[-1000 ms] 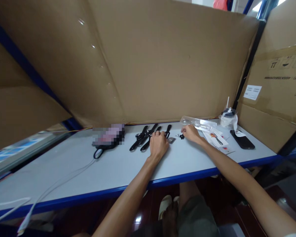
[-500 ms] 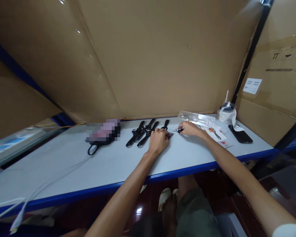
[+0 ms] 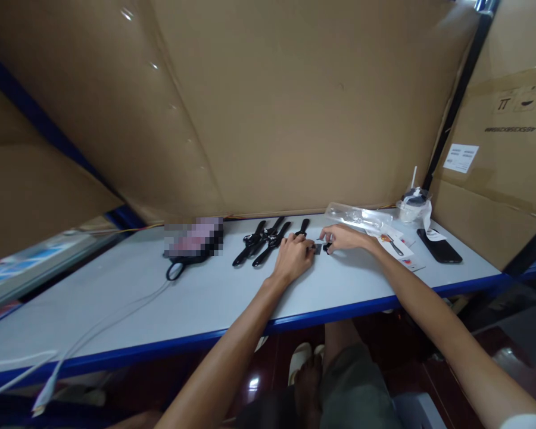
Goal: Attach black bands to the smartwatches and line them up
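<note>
My left hand rests on the table with its fingers curled over a black long-handled tool; the handle pokes out behind the fingers. A small flat dark piece shows at its fingertips, close to my right hand. My right hand is bent inward, thumb and fingers around a small black part whose kind I cannot make out. Left of my left hand lie several similar glossy black tools, side by side at a slant.
A clear plastic package and printed cards lie to the right, with a black phone and a lidded cup beyond. A blurred-out device with a cable stands at left. Cardboard walls the back.
My hands have come slightly closer together. The flat dark piece at my left fingertips now sits nearer the right hand, whose fingers have shifted around the small part. The view has moved a little.
</note>
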Demonstrator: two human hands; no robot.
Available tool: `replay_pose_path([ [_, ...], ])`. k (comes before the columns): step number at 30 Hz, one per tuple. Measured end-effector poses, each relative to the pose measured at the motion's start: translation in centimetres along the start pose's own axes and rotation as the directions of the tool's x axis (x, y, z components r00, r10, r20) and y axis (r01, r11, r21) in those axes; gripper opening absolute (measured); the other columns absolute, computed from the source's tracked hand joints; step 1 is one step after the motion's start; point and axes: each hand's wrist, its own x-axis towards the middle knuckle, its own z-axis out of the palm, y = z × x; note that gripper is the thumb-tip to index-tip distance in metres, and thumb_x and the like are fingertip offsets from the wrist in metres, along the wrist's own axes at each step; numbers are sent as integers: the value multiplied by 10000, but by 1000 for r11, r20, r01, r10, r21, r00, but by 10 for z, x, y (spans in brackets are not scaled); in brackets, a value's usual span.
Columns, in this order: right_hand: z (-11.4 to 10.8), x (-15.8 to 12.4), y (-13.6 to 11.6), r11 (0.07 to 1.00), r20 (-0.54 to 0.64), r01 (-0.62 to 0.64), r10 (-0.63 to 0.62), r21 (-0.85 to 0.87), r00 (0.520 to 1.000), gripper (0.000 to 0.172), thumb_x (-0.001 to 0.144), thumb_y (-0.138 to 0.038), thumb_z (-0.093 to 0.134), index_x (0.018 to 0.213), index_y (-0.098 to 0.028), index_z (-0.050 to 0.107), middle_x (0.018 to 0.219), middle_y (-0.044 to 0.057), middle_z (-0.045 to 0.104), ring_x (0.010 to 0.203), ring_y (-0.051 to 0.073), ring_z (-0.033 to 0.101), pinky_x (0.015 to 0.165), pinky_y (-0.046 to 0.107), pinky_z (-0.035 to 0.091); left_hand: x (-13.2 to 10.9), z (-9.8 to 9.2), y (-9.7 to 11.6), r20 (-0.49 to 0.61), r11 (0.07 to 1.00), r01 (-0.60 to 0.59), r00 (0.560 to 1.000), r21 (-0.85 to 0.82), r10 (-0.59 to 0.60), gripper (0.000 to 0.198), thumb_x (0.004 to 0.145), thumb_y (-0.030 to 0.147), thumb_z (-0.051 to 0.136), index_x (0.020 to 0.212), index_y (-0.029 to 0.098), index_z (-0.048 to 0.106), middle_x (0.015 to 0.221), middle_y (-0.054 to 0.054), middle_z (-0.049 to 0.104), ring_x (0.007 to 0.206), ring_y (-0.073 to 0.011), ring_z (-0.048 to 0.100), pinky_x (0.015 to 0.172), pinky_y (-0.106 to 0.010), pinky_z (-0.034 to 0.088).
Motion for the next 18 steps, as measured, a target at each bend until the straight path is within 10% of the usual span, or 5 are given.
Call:
replay_pose_path([
  [7,3,6,11,979,-332,-196,169,-51,928,213,911,-166,622,1071,-151,762,1036,109,774,976,225,695,795,265,459,5,-25,-25,-210,921,373,897,-115,-389,351,911,165,454,1121,166,735,1084,-121,746,1066,-267,645,927,-373,468],
  [13,12,10,12,982,-340,-178,147,-62,929,223,916,-145,577,983,-157,789,985,120,781,913,239,700,770,277,460,-8,-39,-47,27,858,466,876,215,-482,347,919,222,466,1178,120,674,1151,-218,709,1091,-349,667,858,-407,498],
  [18,17,8,2,987,-313,-150,123,-64,942,229,911,-138,564,958,-158,788,955,113,774,869,223,687,739,267,443,-14,-24,-40,4,806,542,829,238,-559,472,978,380,427,1297,52,544,1175,-273,686,1118,-364,669,860,-429,515],
])
